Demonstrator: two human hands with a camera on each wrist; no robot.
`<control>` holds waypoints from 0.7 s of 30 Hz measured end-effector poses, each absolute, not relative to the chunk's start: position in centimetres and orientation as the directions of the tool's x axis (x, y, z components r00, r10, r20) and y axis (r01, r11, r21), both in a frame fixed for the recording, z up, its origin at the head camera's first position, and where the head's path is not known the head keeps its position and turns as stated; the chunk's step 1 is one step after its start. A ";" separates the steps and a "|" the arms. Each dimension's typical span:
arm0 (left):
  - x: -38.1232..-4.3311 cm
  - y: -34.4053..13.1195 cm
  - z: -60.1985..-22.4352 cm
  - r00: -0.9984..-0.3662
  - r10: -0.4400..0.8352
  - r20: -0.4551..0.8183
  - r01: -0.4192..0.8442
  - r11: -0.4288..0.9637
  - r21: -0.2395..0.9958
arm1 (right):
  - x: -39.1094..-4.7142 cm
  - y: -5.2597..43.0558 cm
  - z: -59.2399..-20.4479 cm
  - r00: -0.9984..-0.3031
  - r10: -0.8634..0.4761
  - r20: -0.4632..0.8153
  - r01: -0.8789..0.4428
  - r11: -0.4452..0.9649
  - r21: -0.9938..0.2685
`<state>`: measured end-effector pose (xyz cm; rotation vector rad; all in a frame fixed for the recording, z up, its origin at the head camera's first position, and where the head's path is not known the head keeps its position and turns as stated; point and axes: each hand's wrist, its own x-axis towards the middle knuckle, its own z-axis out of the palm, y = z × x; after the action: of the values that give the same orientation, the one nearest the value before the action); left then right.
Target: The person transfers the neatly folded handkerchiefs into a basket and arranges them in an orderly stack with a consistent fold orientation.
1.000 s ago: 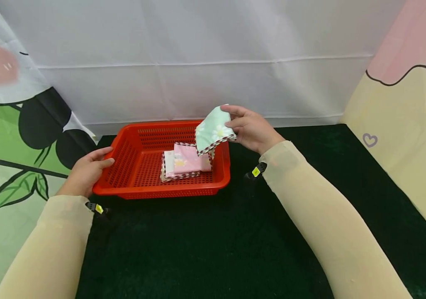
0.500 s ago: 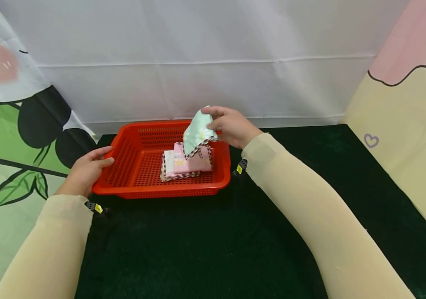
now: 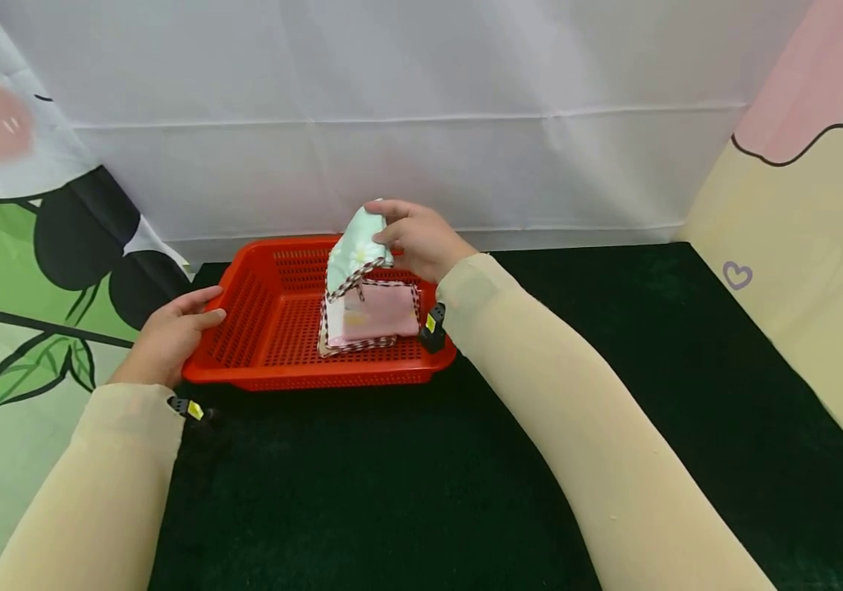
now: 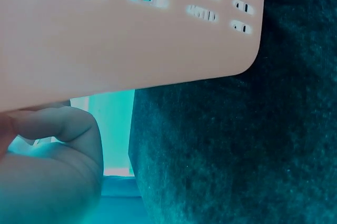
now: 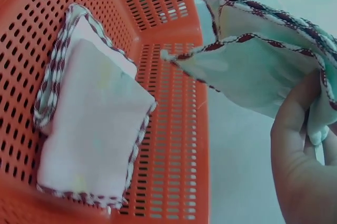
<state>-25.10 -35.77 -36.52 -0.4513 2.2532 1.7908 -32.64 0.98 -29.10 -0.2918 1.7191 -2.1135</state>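
Note:
My right hand [image 3: 424, 240] pinches a folded mint-green handkerchief [image 3: 355, 249] with white daisies and a dark red-and-white braided edge. It hangs above the red plastic basket [image 3: 258, 382], its lower corner over the cloths inside. In the right wrist view the folds of the green handkerchief [image 5: 247, 68] fan apart between thumb and fingers. Inside the basket a folded pink handkerchief [image 3: 380, 316] overlaps a white one [image 3: 335, 320]. My left hand [image 3: 170, 341] grips the basket's left rim. In the left wrist view its curled finger [image 4: 58, 124] lies at the basket's wall [image 4: 131, 55].
A dark green cloth [image 3: 362, 484] covers the table. Behind it hangs a white curtain [image 3: 421, 123]; printed sheets stand at the left [image 3: 66, 246] and right [image 3: 820, 246].
My right hand has carried the green handkerchief leftward, from the basket's right side to over its middle. The left hand and the basket have stayed in place.

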 end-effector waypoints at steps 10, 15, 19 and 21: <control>-25.0 -35.6 -36.4 -0.926 -0.096 -0.365 -0.377 0.185 0.908 | -33.8 -0.7 -30.2 -0.881 -0.465 -0.084 0.217 -0.241 -0.946; -25.0 -35.3 -36.8 -0.927 -0.091 -0.364 -0.374 0.190 0.908 | -34.2 -1.1 -31.9 -0.875 -0.471 -0.113 0.263 -0.266 -0.927; -25.0 -35.3 -36.9 -0.928 -0.101 -0.358 -0.371 0.206 0.905 | -34.3 -1.1 -33.2 -0.871 -0.471 -0.141 0.289 -0.259 -0.922; -24.9 -35.3 -36.9 -0.929 -0.101 -0.357 -0.371 0.210 0.905 | -34.3 -1.1 -33.7 -0.870 -0.468 -0.154 0.299 -0.254 -0.920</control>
<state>-24.87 -35.31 -36.89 -0.4504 2.2622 1.7908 -34.25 -1.07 -33.69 -0.2059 1.5301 -2.1537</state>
